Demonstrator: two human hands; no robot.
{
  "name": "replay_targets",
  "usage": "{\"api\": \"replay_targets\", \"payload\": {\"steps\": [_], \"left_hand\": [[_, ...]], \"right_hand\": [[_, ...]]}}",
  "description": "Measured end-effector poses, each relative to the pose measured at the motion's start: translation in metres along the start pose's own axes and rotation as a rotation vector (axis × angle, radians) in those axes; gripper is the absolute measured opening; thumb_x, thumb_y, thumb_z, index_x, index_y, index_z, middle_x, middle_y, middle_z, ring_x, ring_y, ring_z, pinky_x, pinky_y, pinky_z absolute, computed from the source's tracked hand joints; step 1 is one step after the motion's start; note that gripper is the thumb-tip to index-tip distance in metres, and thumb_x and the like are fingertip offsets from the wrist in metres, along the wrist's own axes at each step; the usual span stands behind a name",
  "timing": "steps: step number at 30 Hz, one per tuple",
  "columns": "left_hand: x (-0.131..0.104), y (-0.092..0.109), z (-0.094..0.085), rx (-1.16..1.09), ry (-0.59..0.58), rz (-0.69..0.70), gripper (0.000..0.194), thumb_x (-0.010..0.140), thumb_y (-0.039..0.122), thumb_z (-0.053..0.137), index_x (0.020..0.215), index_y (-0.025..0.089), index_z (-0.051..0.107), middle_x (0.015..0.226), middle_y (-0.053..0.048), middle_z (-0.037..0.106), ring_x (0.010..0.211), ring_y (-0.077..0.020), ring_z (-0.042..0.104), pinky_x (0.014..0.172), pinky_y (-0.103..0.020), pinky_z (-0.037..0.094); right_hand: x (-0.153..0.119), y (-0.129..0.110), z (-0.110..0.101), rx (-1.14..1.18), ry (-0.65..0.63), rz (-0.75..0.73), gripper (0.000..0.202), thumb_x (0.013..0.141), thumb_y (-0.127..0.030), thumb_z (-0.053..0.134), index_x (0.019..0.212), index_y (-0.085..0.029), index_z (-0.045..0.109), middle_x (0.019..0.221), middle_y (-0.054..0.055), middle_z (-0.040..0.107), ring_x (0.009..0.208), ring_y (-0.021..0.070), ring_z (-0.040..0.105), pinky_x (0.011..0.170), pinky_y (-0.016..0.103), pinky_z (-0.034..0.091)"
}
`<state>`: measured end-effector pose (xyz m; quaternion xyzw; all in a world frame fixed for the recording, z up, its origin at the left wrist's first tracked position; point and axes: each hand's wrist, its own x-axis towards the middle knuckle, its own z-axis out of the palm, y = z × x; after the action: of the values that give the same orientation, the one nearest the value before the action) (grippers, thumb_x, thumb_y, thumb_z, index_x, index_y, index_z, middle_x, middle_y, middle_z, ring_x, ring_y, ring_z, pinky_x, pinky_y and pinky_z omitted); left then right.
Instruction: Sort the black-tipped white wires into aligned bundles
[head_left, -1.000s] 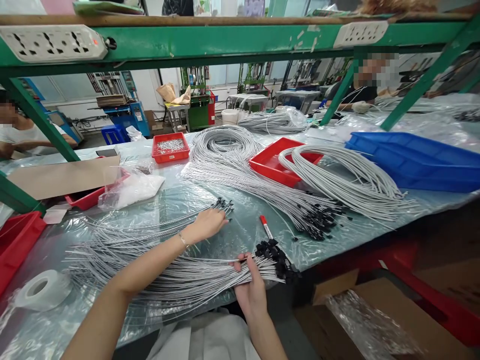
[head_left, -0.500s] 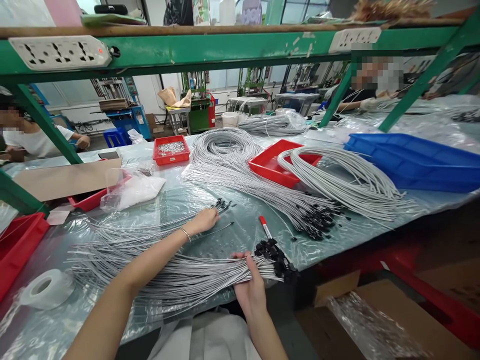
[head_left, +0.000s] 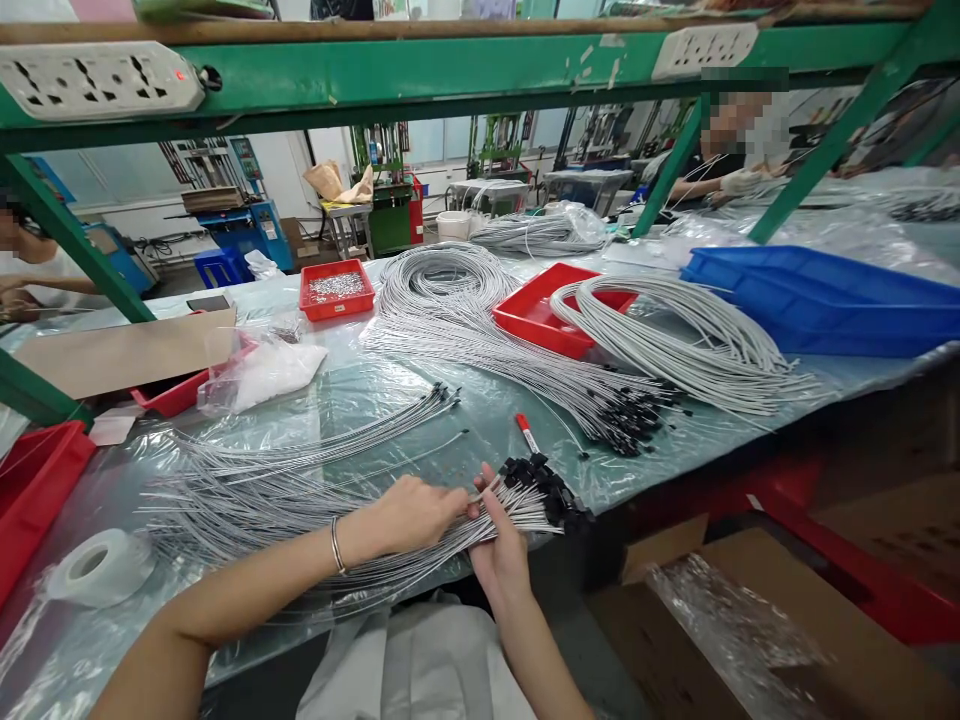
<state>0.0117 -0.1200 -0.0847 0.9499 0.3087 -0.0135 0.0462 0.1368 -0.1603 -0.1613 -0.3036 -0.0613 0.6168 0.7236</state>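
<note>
The red-cap marker [head_left: 527, 432] has writing on its white side, but it's too tiny to read. Same w/ the little pale tag on the front of the small red tray [head_left: 337, 291], which is full of shiny metal bits.

Now the count. 1 R hand [head_left: 501, 555] is wrapped round 1 big cable bunch [head_left: 531, 508], thumb on top, fingers bent, holding it tight. The bunch lies at the near edge of the table, w/ its black ends [head_left: 551, 490] pointing R. 1 L hand [head_left: 416, 512], w/ 1 bracelet [head_left: 337, 546], is bent in over the bunch, its fingertips right by the R fingertips; can't tell if they pinch a cable. Farther off & L: 1 small cable bunch [head_left: 405, 415] & 1 lone cable [head_left: 420, 452], both w/ black tips.

Far-mid & R, 3 cable coils [head_left: 442, 272], one w/ its long tail ending in lots of black tips, too many to count. 3 more red trays [head_left: 529, 315]: mid, L under a brown board [head_left: 127, 350], & far L edge. Also 1 tape roll [head_left: 101, 567] near L, blue tray [head_left: 825, 305] far R (1 or 2, can't tell), & 2 power strips [head_left: 101, 80] up on the green bar [head_left: 420, 65].
</note>
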Motion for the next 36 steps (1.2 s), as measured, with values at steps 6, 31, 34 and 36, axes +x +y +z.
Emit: {"api": "replay_targets", "payload": {"steps": [6,31,34,36], "left_hand": [[0.012,-0.023,-0.001,-0.203,0.068,-0.117,0.037,0.093,0.043,0.023,0.093,0.020,0.053,0.075,-0.004,0.062,0.067,-0.0159,0.057,0.058,-0.025,0.034],[0.062,-0.103,-0.017,-0.469,0.341,-0.437,0.041,0.093,0.039,0.019,0.089,0.015,0.052,0.072,-0.003,0.057,0.066,-0.0135,0.052,0.060,-0.023,0.039],[0.048,-0.052,-0.021,-0.283,0.213,-0.330,0.034,0.093,0.034,0.024,0.091,0.017,0.054,0.070,-0.003,0.059,0.064,-0.0162,0.055,0.060,-0.027,0.040],[0.036,-0.014,-0.019,-0.093,0.048,-0.201,0.026,0.092,0.028,0.029,0.101,0.016,0.051,0.068,-0.004,0.060,0.059,-0.0187,0.055,0.056,-0.029,0.040]], "right_hand": [[-0.001,-0.001,-0.003,-0.030,-0.027,0.032,0.022,0.062,-0.032,0.074,0.068,-0.018,0.059,0.062,-0.005,0.051,0.053,0.0082,0.042,0.066,0.029,0.044],[0.001,-0.005,-0.004,0.067,-0.122,0.142,0.019,0.066,-0.031,0.073,0.068,-0.021,0.057,0.066,-0.004,0.051,0.076,0.0136,0.054,0.081,0.031,0.045],[0.000,-0.004,-0.003,0.073,-0.146,0.090,0.016,0.068,-0.029,0.071,0.071,-0.022,0.057,0.060,-0.006,0.046,0.058,0.0093,0.046,0.073,0.029,0.046],[0.000,-0.003,-0.003,0.065,-0.092,0.053,0.020,0.065,-0.029,0.073,0.079,-0.023,0.060,0.065,-0.006,0.051,0.061,0.0095,0.048,0.069,0.027,0.046]]}}
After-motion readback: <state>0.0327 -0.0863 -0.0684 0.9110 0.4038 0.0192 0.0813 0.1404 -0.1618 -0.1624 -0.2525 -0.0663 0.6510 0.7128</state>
